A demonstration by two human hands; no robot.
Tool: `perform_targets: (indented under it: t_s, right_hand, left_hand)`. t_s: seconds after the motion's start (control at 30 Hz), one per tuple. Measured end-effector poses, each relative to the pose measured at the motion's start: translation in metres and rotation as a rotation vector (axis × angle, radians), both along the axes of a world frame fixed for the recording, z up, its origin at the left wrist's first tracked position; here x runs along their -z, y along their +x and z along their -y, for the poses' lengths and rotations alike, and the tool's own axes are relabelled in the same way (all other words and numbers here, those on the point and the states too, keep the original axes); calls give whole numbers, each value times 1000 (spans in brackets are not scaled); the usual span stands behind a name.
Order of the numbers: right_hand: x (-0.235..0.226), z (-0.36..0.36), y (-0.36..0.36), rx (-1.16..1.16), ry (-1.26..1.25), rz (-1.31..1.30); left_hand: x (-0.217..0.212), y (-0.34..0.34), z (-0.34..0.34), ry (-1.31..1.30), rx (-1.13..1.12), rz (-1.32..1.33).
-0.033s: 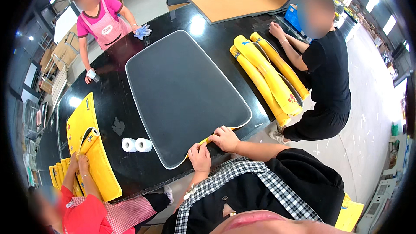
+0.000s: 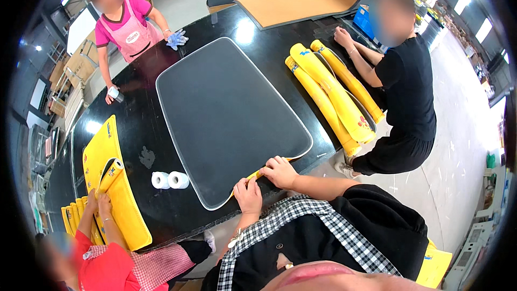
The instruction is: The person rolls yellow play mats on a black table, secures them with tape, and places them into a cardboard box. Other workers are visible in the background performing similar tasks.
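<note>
While the left hand (image 2: 248, 196) pinches the near edge of the grey mat (image 2: 231, 121), the right hand (image 2: 279, 172) does likewise just beside; the mat lies on the black table (image 2: 141, 121) between white rolls (image 2: 160, 180) and yellow rolls (image 2: 329, 90).

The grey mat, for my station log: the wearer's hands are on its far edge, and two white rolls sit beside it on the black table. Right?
Wrong edge: in the head view, the left hand and right hand are on the near edge of the grey mat. The white rolls are as you say.
</note>
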State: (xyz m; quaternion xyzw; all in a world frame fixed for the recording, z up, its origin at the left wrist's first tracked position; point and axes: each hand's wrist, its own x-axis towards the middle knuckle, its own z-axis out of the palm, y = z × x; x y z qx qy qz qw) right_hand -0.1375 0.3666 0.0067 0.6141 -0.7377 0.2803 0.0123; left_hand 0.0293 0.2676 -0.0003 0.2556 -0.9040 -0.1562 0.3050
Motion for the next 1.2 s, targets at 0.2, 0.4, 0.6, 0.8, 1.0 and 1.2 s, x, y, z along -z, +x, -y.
perform_targets:
  t_s: [0.2,0.4,0.6,0.8,1.0,1.2]
  right_hand:
    - [2,0,-1,12,-3,-16]
    - [7,3,-3,16,29,-27]
    - [5,4,-3,10,24,-25]
    - [4,5,-3,18,26,-15]
    - [0,6,-1,25,67,-3]
    - [4,8,-2,20,33,-17]
  left_hand:
    - [3,-2,2,5,-4,11]
    - [4,-3,3,-4,-29,54]
    - [5,-3,4,20,-22,36]
    - [6,-5,6,15,-30,45]
    - [8,-5,7,53,-36,34]
    - [10,-3,10,43,-33,27]
